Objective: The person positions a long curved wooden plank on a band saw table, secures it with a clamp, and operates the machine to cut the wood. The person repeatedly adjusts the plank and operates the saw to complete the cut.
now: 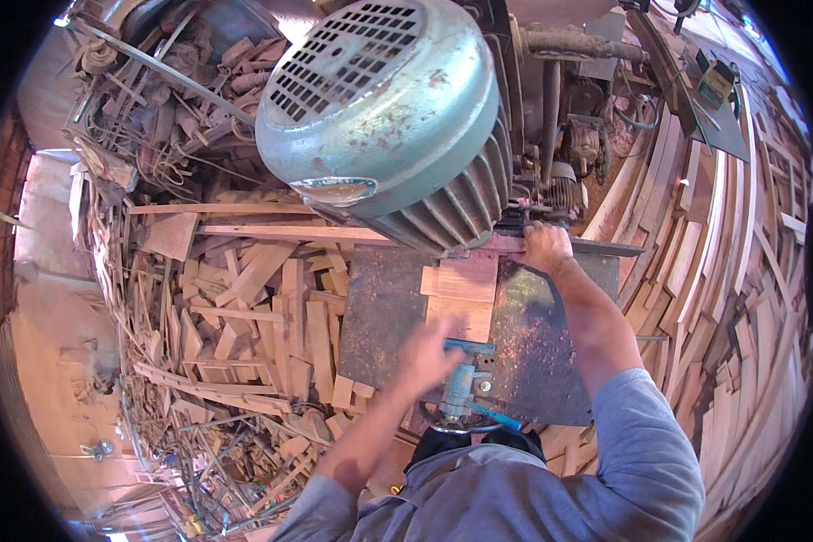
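My left hand [427, 355], smeared by motion, is beside the upper end of a blue metal clamp [459, 390] at the near edge of a dark metal table [379, 316]. The blur hides whether its fingers hold anything. Past the clamp lie light wooden pieces [461, 282], side by side on the table. My right hand [547, 247] is closed at the far edge of the table, by a long dark metal bar [610, 247]. What its fingers grip is hidden. A large green motor [384, 126] with a vented end hangs over the far side, covering part of the machine.
Heaped wood offcuts [271, 316] crowd the left side of the table. Long planks [705, 244] are stacked on the right. Several smaller motors [585, 149] and pipes stand behind the table. Tangled scrap [163, 108] piles up at the far left. Sawdust is scattered over the tabletop.
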